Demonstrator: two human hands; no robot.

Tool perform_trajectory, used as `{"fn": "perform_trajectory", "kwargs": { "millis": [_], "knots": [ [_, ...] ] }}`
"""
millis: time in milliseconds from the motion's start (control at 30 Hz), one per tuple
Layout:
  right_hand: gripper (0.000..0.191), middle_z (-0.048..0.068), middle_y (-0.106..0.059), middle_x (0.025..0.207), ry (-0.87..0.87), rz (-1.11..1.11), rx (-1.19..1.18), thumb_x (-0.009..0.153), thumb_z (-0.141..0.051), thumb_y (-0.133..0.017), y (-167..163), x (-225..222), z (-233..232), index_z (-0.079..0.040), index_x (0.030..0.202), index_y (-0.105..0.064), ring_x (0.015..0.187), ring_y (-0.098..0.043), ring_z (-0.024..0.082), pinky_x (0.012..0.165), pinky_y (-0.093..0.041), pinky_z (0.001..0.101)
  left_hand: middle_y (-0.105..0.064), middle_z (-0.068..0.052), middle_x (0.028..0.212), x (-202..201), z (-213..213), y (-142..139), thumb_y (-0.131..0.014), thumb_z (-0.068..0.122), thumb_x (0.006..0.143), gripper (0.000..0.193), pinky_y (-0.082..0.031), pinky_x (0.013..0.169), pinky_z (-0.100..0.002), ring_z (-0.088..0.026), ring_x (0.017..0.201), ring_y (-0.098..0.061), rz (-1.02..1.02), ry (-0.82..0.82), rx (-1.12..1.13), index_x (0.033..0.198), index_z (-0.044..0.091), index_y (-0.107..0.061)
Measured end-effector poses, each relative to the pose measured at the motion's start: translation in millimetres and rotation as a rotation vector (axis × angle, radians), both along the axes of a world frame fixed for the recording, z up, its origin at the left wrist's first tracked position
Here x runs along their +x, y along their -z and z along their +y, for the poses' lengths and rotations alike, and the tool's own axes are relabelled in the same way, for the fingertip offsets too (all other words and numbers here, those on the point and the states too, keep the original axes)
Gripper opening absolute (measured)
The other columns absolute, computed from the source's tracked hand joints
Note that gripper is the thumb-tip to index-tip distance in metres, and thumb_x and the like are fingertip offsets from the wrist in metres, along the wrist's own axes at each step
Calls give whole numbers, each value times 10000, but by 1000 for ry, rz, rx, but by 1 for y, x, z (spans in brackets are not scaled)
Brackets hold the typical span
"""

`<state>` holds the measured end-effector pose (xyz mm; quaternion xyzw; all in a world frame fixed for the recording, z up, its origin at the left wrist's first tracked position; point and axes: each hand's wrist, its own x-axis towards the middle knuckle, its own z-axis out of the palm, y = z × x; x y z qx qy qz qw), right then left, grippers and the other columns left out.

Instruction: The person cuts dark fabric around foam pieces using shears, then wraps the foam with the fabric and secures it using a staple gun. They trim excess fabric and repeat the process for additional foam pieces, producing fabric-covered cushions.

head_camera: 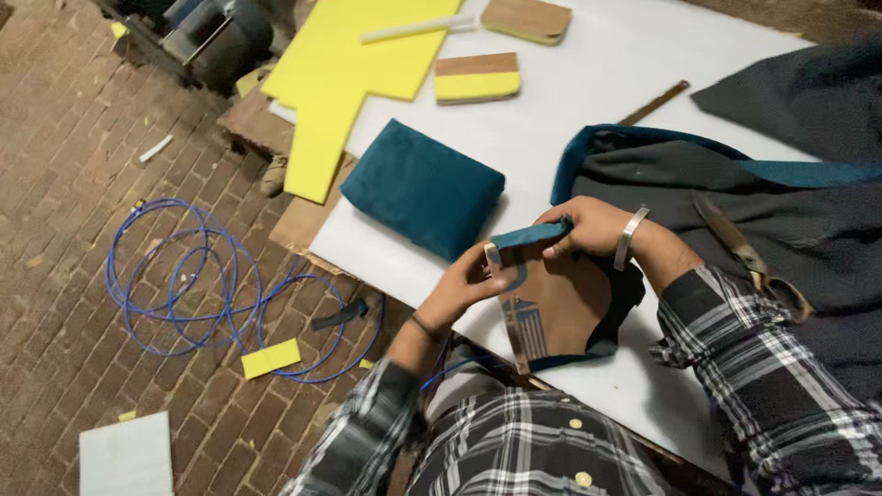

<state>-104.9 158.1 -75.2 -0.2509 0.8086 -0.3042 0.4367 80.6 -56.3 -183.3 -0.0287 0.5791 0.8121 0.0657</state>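
Observation:
My left hand (464,287) grips the near edge of a brown wooden board (560,303) that lies on teal fabric at the table's front. My right hand (588,228), with a metal bangle on the wrist, pinches a strip of the teal fabric (530,236) and folds it over the board's top edge. The fabric wraps under the board and shows along its lower rim. A finished teal cushion pad (423,186) rests on the white table (551,129) just beyond my hands.
Dark cloth with teal lining (735,202) covers the table's right side, with scissors (744,253) on it. Yellow foam sheet (340,73), two foam-backed boards (478,78) and a ruler (654,103) lie farther back. A blue cable (184,285) coils on the brick floor.

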Motion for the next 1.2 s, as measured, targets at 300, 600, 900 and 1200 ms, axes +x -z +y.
{"fn": "perform_trajectory", "kwargs": {
  "millis": [300,600,900,1200],
  "knots": [
    [224,64,-767,997,436,124,-417,920,-158,-734,58,25,-44,-41,1109,-761,882,-675,135,781,-551,307,-576,46,726,-50,-6,3,-601,313,1033,288,-387,544,-230,-60,609,-490,-308,-115,86,859,87,-642],
    [93,108,-711,884,503,553,-518,966,-53,-655,89,32,-65,-3,910,-710,822,-684,222,765,-539,331,-631,-25,760,-67,-1,-3,-589,220,1012,280,-428,534,-295,-113,602,-519,-345,-245,-107,1124,-2,-717],
    [31,92,-718,965,243,549,-711,901,-16,-682,65,26,-40,-44,888,-679,957,-669,253,878,-531,364,-669,-192,1239,-118,-34,18,-488,463,1080,620,-528,930,-426,-257,1088,-627,-622,401,394,1388,-71,-548],
    [383,142,-688,1101,278,658,-819,741,68,-522,54,53,-28,17,1119,-553,1160,-677,309,1155,-490,489,-533,-83,1475,-126,-45,-8,-521,481,1035,723,-505,1062,-372,-180,1297,-554,-329,789,190,1588,43,-362]
  ]
}}
